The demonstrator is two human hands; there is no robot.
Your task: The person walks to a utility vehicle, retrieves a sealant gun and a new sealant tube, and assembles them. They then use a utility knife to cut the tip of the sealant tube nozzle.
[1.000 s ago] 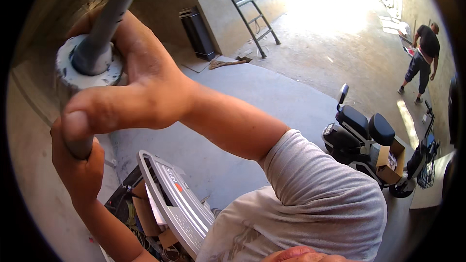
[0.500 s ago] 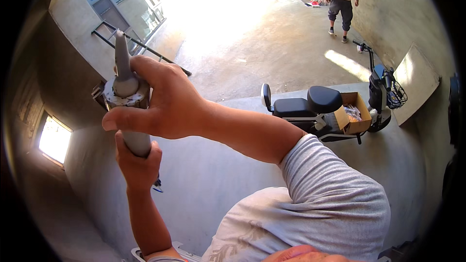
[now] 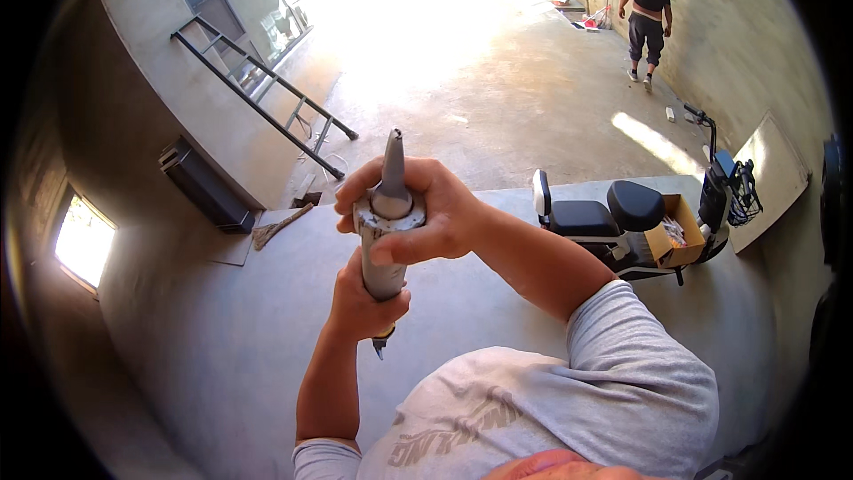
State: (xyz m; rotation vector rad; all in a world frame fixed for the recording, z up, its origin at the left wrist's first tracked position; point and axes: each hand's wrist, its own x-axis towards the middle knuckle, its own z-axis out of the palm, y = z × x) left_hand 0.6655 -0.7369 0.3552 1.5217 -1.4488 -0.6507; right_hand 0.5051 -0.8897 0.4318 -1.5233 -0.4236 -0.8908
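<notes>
- The left hand (image 3: 364,295) is closed tight around the bottom of a grey sealant tube (image 3: 384,249), keeping it upright and steady in front of the chest.
- The right hand (image 3: 425,206) wraps the tube's top, fingers around the pointed nozzle (image 3: 392,173), a grip fit for turning it.
- A parked scooter (image 3: 635,222) stands on the concrete floor (image 3: 498,107) far below.

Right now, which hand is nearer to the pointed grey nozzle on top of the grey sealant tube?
Right. The right hand wraps the top of the grey sealant tube, fingers at the base of the pointed grey nozzle. The left hand grips the tube's lower end.
</notes>
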